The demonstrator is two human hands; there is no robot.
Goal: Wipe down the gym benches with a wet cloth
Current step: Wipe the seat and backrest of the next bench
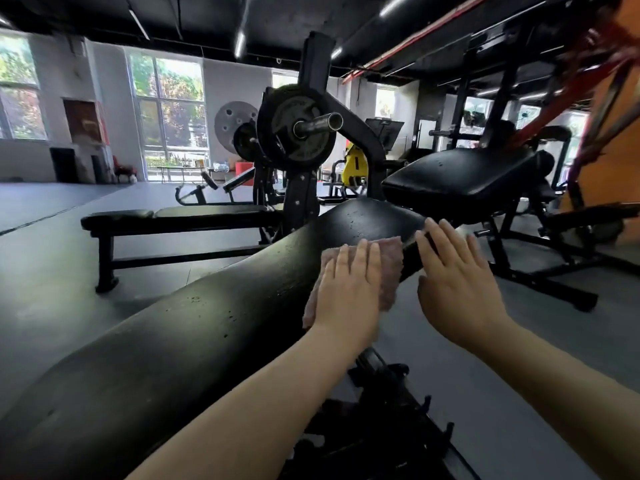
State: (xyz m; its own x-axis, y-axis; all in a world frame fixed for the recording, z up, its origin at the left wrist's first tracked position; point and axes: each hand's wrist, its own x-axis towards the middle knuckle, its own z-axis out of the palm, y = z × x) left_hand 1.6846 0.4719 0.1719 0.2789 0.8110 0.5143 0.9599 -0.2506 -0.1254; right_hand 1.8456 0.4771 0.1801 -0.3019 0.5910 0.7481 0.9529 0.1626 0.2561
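Note:
A long black padded bench (207, 323) slopes from the lower left up to the middle of the view. A pinkish-brown cloth (393, 261) lies flat on its upper right part. My left hand (349, 292) presses on the cloth with straight fingers. Just to the right, my right hand (457, 285) is spread flat, its fingertips at the bench's right edge, off the cloth. Small droplets or specks show on the pad's far end.
A flat black bench (166, 216) stands to the left on the grey floor. Behind the pad rises a rack with a barbell and weight plate (294, 129). Another black padded bench (464, 178) stands at the right, its frame legs reaching onto the floor.

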